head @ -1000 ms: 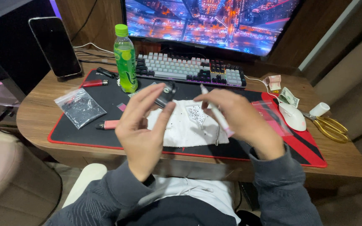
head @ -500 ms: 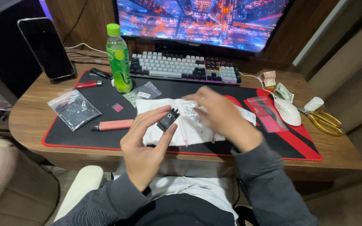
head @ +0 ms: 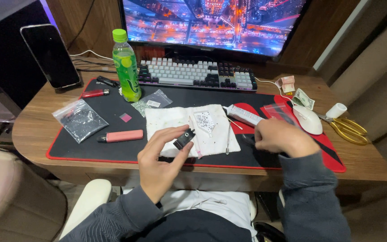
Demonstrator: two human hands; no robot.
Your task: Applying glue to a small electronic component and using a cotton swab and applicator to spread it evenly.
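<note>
— What's lying beyond your hands?

— A white cloth (head: pixel 175 123) on the black desk mat (head: pixel 113 105), just past my left hand (head: pixel 160 157).

— And the hands?

— My left hand is pinching a small black case (head: pixel 184 139). My right hand (head: pixel 279 138) is resting curled on the mat, beside a white tube (head: pixel 243 114); I can't tell whether it's holding anything.

cloth (head: pixel 171 123) on mat (head: pixel 90 148) centre | bottle (head: pixel 126 67) behind-left of cloth | keyboard (head: pixel 193 74) behind mat | mouse (head: pixel 307 118) right, scissors (head: pixel 348 127) beyond it | lighter (head: pixel 121 136) left of cloth
</note>
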